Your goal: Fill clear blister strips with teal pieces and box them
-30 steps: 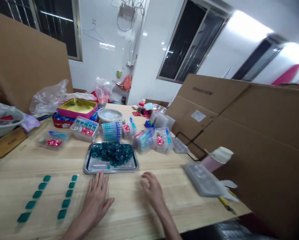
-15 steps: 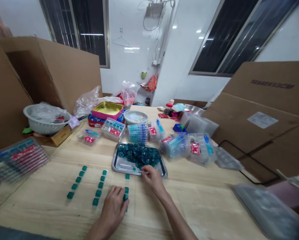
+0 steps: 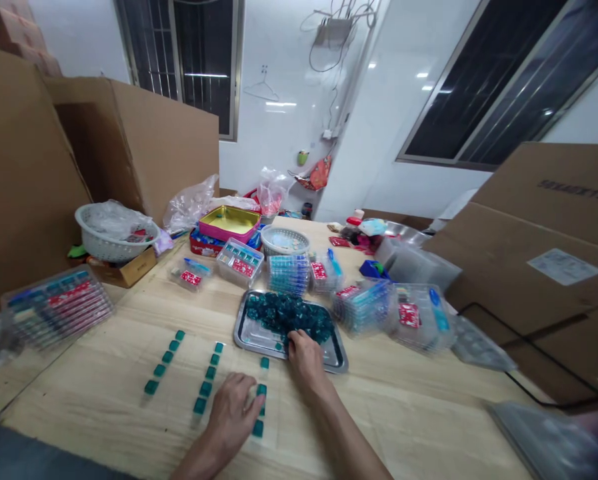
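While the right hand [image 3: 305, 353] reaches over the tray [image 3: 257, 335] with fingers bent at the teal pile [image 3: 286, 312], I cannot tell whether it grips anything. The left hand [image 3: 235, 403], loosely curved, thumb apart, is beside the rightmost tiles [image 3: 258, 429] on the surface [image 3: 419, 420].

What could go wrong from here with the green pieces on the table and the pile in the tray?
The left hand is right beside the rightmost row of green pieces, so it might nudge some out of line. The right hand reaches over the near rim of the metal tray to the dark green pile, so a bump could shift the tray or scatter pieces.
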`<control>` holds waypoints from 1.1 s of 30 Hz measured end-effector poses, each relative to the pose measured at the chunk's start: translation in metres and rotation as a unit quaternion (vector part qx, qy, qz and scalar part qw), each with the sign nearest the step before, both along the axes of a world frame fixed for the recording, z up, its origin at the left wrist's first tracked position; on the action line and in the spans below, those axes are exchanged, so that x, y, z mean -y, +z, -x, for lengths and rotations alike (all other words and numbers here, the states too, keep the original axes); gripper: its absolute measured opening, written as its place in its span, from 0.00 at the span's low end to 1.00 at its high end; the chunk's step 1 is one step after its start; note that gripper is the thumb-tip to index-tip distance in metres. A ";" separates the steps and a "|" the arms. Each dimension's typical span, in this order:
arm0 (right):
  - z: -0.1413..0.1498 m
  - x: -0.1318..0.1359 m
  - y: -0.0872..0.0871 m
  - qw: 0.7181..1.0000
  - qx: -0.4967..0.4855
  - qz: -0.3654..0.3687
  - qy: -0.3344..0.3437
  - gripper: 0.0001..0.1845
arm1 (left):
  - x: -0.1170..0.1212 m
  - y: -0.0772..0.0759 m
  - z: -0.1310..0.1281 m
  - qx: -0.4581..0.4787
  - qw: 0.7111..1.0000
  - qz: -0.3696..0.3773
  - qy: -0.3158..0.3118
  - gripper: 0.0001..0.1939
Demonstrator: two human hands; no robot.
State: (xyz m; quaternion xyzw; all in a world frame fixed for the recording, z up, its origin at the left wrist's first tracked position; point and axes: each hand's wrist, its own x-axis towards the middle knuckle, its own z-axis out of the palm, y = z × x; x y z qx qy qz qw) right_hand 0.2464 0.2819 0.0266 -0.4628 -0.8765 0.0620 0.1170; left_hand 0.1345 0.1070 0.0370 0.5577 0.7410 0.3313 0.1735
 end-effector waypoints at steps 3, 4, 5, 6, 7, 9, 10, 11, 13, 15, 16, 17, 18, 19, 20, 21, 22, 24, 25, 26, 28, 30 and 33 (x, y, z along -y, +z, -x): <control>-0.003 0.001 -0.002 1.000 -0.013 -0.014 0.007 0.13 | -0.007 0.004 0.004 0.048 0.998 -0.017 0.028 0.11; -0.004 0.002 -0.002 1.000 -0.019 -0.017 0.008 0.13 | -0.010 0.006 0.005 0.069 0.997 -0.014 0.033 0.11; -0.005 0.002 -0.003 0.999 -0.026 -0.018 0.009 0.13 | -0.013 0.007 0.005 0.092 0.995 -0.011 0.037 0.11; -0.006 0.001 -0.003 0.999 -0.037 -0.015 0.009 0.13 | -0.015 0.009 0.006 0.116 0.992 -0.011 0.041 0.10; -0.007 0.001 -0.004 0.998 -0.055 -0.008 0.011 0.14 | -0.018 0.011 0.006 0.138 0.989 -0.015 0.044 0.10; -0.009 0.001 -0.006 0.993 -0.118 0.012 0.021 0.13 | -0.022 0.013 0.008 0.171 0.984 -0.028 0.050 0.10; -0.011 0.001 -0.007 0.986 -0.160 0.026 0.029 0.12 | -0.025 0.013 0.008 0.183 0.981 -0.036 0.054 0.10; -0.012 0.001 -0.008 0.977 -0.206 0.043 0.035 0.11 | -0.027 0.012 0.009 0.192 0.979 -0.043 0.056 0.09; -0.014 0.003 -0.010 0.947 -0.303 0.096 0.034 0.08 | -0.033 0.010 0.010 0.209 0.975 -0.056 0.059 0.08; -0.015 0.008 -0.009 0.900 -0.396 0.180 0.020 0.07 | -0.040 0.008 0.009 0.227 0.969 -0.070 0.065 0.08; -0.015 0.012 -0.007 0.870 -0.437 0.229 0.017 0.09 | -0.044 0.008 0.007 0.238 0.965 -0.080 0.069 0.08; -0.015 0.016 -0.005 0.838 -0.470 0.277 0.020 0.11 | -0.048 0.008 0.005 0.252 0.961 -0.089 0.072 0.09; -0.015 0.021 -0.003 0.808 -0.494 0.318 0.027 0.12 | -0.051 0.008 0.003 0.268 0.955 -0.101 0.071 0.10; -0.014 0.026 -0.001 0.785 -0.510 0.351 0.034 0.13 | -0.054 0.008 0.001 0.283 0.950 -0.114 0.066 0.11; -0.014 0.031 0.002 0.768 -0.518 0.374 0.043 0.13 | -0.057 0.009 -0.001 0.295 0.945 -0.124 0.060 0.10; -0.014 0.035 0.004 0.757 -0.522 0.389 0.048 0.12 | -0.058 0.009 -0.002 0.306 0.941 -0.132 0.056 0.09; -0.014 0.039 0.005 0.750 -0.524 0.400 0.049 0.13 | -0.059 0.009 -0.003 0.318 0.937 -0.135 0.054 0.07; -0.013 0.045 0.005 0.739 -0.525 0.420 0.048 0.13 | -0.059 0.009 -0.003 0.362 0.922 -0.124 0.057 0.04; -0.013 0.047 0.005 0.732 -0.525 0.430 0.049 0.14 | -0.059 0.009 -0.003 0.394 0.911 -0.111 0.057 0.03; -0.012 0.048 0.004 0.726 -0.527 0.440 0.049 0.14 | -0.058 0.009 -0.002 0.429 0.897 -0.096 0.053 0.03; -0.011 0.049 0.002 0.713 -0.528 0.458 0.054 0.15 | -0.057 0.010 0.001 0.490 0.868 -0.070 0.043 0.04; -0.010 0.050 0.000 0.697 -0.527 0.481 0.067 0.16 | -0.056 0.012 0.003 0.538 0.840 -0.051 0.040 0.06; -0.009 0.052 0.000 0.673 -0.526 0.513 0.081 0.17 | -0.055 0.014 0.004 0.596 0.801 -0.031 0.039 0.10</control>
